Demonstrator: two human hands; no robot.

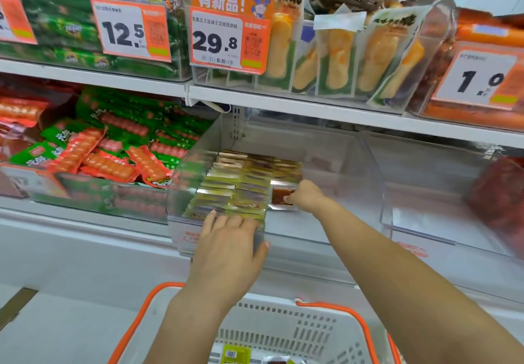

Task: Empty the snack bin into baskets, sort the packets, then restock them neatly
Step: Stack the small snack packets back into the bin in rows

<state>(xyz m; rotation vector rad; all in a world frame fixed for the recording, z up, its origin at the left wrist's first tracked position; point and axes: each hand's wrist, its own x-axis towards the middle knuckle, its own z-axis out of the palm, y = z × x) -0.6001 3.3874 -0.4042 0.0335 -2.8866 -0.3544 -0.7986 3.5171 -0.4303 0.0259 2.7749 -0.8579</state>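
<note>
A clear plastic snack bin (354,182) stands on the lower shelf, with rows of small yellow-green packets (235,185) lined up in its left half. My left hand (229,238) rests on the bin's front edge, fingers straight against the front row. Deeper in the bin, my right hand (304,196) pinches a brown packet (280,196) beside the rows. Below my arms sits a white basket with orange handles (326,332); a few packets (235,353) lie at its bottom.
Left of the bin lies a tray of red and green sausage packs (113,151). Above hangs a bin of orange snack pouches (340,57) behind a 29.8 price tag (217,40). Red packs (499,193) fill the bin to the right.
</note>
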